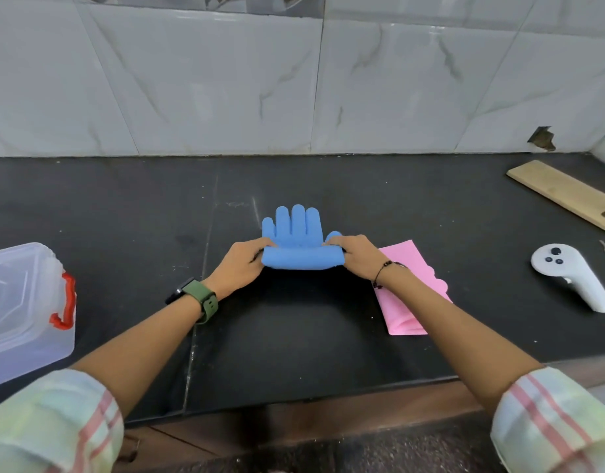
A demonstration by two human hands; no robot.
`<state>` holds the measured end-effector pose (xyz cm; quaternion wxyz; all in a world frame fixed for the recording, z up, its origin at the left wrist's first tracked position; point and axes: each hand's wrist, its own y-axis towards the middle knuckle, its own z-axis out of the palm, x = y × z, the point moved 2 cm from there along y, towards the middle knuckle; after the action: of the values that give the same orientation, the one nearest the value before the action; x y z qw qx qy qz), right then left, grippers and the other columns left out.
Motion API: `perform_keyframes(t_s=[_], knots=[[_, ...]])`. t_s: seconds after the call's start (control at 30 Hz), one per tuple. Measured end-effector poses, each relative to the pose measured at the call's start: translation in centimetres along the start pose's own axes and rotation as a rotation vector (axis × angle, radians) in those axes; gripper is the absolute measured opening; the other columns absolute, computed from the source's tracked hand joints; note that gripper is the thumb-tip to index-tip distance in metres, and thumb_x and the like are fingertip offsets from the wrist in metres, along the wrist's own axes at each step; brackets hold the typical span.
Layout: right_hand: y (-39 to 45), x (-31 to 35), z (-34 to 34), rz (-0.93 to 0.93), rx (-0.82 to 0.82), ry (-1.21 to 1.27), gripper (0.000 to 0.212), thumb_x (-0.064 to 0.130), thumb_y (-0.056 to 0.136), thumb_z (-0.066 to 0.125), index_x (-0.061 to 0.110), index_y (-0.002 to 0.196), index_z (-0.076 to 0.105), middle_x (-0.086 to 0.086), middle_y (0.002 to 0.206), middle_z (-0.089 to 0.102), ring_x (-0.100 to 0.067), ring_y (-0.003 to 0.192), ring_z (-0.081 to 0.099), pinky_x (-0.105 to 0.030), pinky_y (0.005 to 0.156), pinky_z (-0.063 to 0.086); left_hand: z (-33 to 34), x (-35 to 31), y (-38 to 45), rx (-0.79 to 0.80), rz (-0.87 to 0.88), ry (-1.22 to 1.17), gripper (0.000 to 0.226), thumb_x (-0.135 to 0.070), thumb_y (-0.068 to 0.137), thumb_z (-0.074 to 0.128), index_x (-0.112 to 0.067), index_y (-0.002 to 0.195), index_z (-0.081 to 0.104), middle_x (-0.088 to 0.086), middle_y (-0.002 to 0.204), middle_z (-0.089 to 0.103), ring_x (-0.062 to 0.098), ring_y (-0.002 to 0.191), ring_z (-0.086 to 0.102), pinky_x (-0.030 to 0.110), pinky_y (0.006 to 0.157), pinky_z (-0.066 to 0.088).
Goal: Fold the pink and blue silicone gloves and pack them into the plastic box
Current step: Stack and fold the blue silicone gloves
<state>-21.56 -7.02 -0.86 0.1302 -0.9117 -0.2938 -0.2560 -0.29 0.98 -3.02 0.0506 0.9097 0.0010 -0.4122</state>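
Dark stone surface (123,206) at frame centre carries the blue glove (299,242), its cuff half rolled. Left hand (243,264) and right hand (357,256) pinch the roll's ends. Soft and springy, it likely unrolls if released; the pink glove (405,288) lies folded lower right, the plastic box (24,312) at left edge.

The blue glove (297,240) has a matt, finely grained rubbery finish. The pink glove (405,295) is matt and smooth. The box (24,312) is clear, glossy plastic with a red plastic clasp (66,302). The surface (123,213) is dark, matt stone with faint scratches. The wall tiles (226,80) are glossy, marble-patterned. The board (564,192) is pale, matt wood. The controller (570,278) is smooth white plastic.
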Motion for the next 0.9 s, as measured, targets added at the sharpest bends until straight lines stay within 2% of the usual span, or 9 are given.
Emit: perform_keyframes(t_s=[0.13,0.23,0.3,0.43,0.57,0.67,0.77,0.83,0.9], knots=[[0.8,1.0,-0.7,0.135,-0.076,0.278,0.029,-0.004,0.086,0.037,0.012,0.070,0.055,-0.005,0.079,0.056,-0.022,0.079,0.046,-0.023,0.061,0.037,-0.1,-0.3,0.9,-0.075,-0.187,-0.216,0.024,-0.011,0.094,0.035,-0.003,0.086,0.057,0.009,0.080,0.056,0.019,0.072,0.044,0.031,0.069,0.036],[2.3,1.1,-0.7,0.276,-0.098,0.394,0.028,0.002,0.088,0.037,0.006,0.093,0.065,-0.011,0.096,0.065,-0.025,0.088,0.055,-0.030,0.073,0.046,0.2,-0.8,1.7,-0.129,-0.279,-0.379,0.031,-0.022,0.097,0.034,-0.012,0.103,0.063,0.003,0.096,0.065,0.019,0.084,0.057,0.033,0.078,0.047],[3.6,1.2,-0.4,0.368,-0.113,0.375,0.030,0.008,0.090,0.039,0.001,0.106,0.064,-0.014,0.108,0.064,-0.027,0.094,0.055,-0.031,0.078,0.043,0.4,-1.0,2.0,-0.177,-0.318,-0.441,0.034,-0.027,0.097,0.032,-0.011,0.105,0.062,0.006,0.105,0.066,0.022,0.096,0.060,0.037,0.086,0.049],[5.1,1.1,0.7,0.471,-0.203,0.341,0.036,0.022,0.096,0.036,-0.001,0.096,0.064,-0.018,0.106,0.063,-0.030,0.093,0.055,-0.027,0.074,0.035,0.9,-1.0,2.3,-0.281,-0.389,-0.571,0.044,-0.043,0.096,0.029,-0.010,0.097,0.058,0.005,0.095,0.062,0.019,0.085,0.057,0.032,0.076,0.046],[5.7,1.0,1.4,0.490,-0.310,0.288,0.030,0.022,0.095,0.038,-0.001,0.103,0.054,-0.023,0.114,0.062,-0.037,0.104,0.058,-0.031,0.078,0.040,1.1,-1.2,2.8,-0.295,-0.318,-0.275,0.031,-0.038,0.094,0.046,-0.009,0.102,0.050,-0.001,0.087,0.055,0.012,0.073,0.051,0.019,0.058,0.036],[5.7,1.1,1.5,0.466,-0.354,0.263,0.039,0.013,0.087,0.043,0.005,0.125,0.034,-0.020,0.110,0.061,-0.036,0.093,0.058,-0.034,0.072,0.042,0.9,-1.6,3.4,-0.364,-0.371,-0.119,0.042,-0.029,0.094,0.048,-0.004,0.126,0.040,0.013,0.115,0.054,0.029,0.097,0.056,0.032,0.076,0.042],[5.6,1.4,1.7,0.412,-0.440,-0.042,0.065,0.007,0.085,0.044,0.015,0.144,0.020,-0.014,0.123,0.050,-0.034,0.105,0.053,-0.039,0.075,0.044,1.3,-2.6,3.9,-0.383,-0.393,0.161,0.051,-0.022,0.092,0.049,-0.006,0.137,0.029,0.019,0.133,0.036,0.040,0.099,0.056,0.042,0.077,0.044],[5.4,1.9,1.7,0.250,-0.501,-0.318,0.070,0.002,0.084,0.043,0.020,0.148,0.019,-0.013,0.133,0.044,-0.033,0.113,0.047,-0.042,0.084,0.044,1.7,-3.2,4.4,-0.397,-0.341,0.444,0.053,-0.016,0.091,0.049,-0.009,0.139,0.027,0.020,0.143,0.029,0.039,0.108,0.051,0.044,0.082,0.044],[5.7,2.1,1.8,0.010,-0.456,-0.470,0.068,0.000,0.085,0.042,0.020,0.148,0.023,-0.015,0.148,0.033,-0.034,0.133,0.034,-0.044,0.104,0.033,2.0,-3.2,5.0,-0.377,-0.178,0.602,0.056,-0.009,0.090,0.046,-0.012,0.143,0.027,0.019,0.152,0.022,0.036,0.126,0.040,0.042,0.096,0.040]])
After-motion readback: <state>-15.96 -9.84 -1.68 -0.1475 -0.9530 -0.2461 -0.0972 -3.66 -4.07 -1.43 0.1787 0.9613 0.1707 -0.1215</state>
